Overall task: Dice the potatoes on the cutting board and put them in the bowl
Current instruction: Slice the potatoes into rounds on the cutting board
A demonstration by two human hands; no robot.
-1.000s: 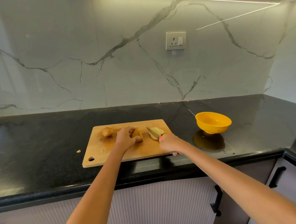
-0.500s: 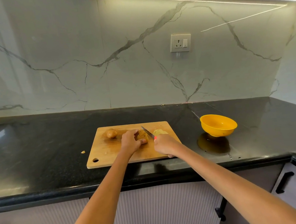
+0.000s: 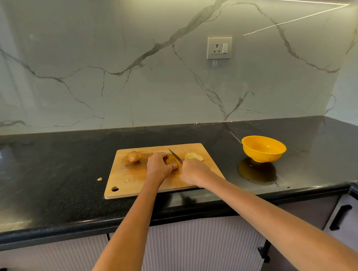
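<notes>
Gripping the brown unpeeled potato [image 3: 172, 160] near the middle of the rectangular wooden cutting board [image 3: 134, 181], the left hand [image 3: 158, 166] curls its fingers over the potato's left part and pins it to the wood. Just to its right, the right hand [image 3: 192, 171] is clenched around the handle of a small kitchen knife [image 3: 175, 155]; only a speck of red shows at the handle, the rest being hidden in the fist. The steel blade angles up and away to the left, lying across the right end of the held potato. Pale cut potato slices [image 3: 193, 156] lie on the board just beyond the right hand, touching one another. A second whole brown potato [image 3: 134, 156] sits near the board's far left corner, apart from both hands. On the glossy black stone bench [image 3: 47, 180], a round yellow plastic bowl [image 3: 263, 148] stands well to the right of the board. A small pale potato scrap [image 3: 99, 179] lies on the bench just left of the board.
</notes>
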